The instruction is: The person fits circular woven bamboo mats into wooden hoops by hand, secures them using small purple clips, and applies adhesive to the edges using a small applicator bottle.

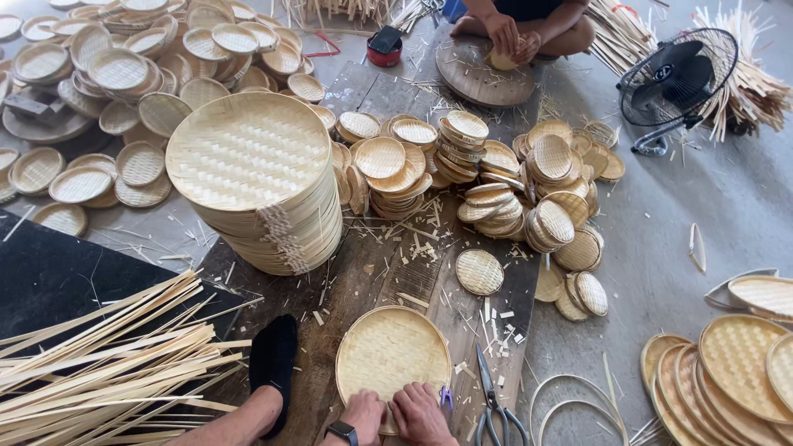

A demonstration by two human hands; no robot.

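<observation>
Both hands, left (363, 413) and right (421, 415), lie knuckles-up, fingers curled, pinching the near rim of a round woven tray (391, 353). It lies flat on wooden boards (376, 264), scissors (493, 405) just beside.

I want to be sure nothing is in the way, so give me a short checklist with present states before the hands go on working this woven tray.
1. Both hands on the tray: left hand and right hand rest on the near rim of the round woven tray: ok.
2. Tray lying flat on the wooden board: ok.
3. Scissors lying apart from the hands, to the right: ok.
4. Board free of scraps: bamboo offcuts scattered about: not ok.
5. Tall stack of large trays standing steady: cannot tell.
</observation>
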